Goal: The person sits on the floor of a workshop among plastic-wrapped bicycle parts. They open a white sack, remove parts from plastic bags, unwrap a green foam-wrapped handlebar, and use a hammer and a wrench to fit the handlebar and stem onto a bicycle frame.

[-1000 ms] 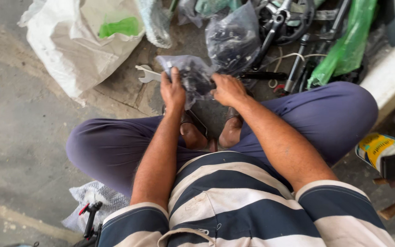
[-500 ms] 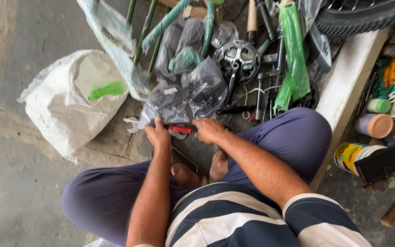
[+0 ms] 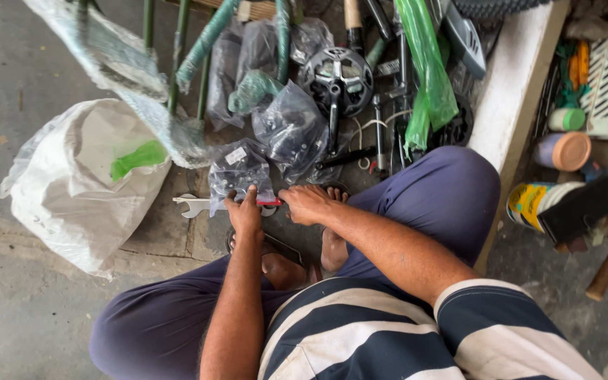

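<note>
Since a second ago the view has tipped up from the lap, bringing in more of the heaped bicycle parts, and the small clear plastic bag (image 3: 239,172) of dark parts now sits lower, on the concrete floor (image 3: 8,63) in front of the crossed feet rather than lifted toward the chest. The left hand (image 3: 246,214) pinches the bag's near edge, fingers closed on the plastic, apparently to keep it steady. The right hand (image 3: 306,203) closes on a short red strip (image 3: 270,203) at the same edge, just beside the left thumb; what the strip is cannot be told. A flat silver wrench (image 3: 190,205) lies on the floor, partly under the bag's left side, within easy reach. Beyond it, more bagged parts (image 3: 291,127), a black chainwheel with crank (image 3: 337,74) and green-wrapped frame tubes (image 3: 209,46) crowd the floor's far edge. A white woven sack (image 3: 72,190) slumps at the left, a green scrap in its mouth. To the right, past a pale painted ledge (image 3: 511,98), cans and tubs (image 3: 564,151) stand together.
</note>
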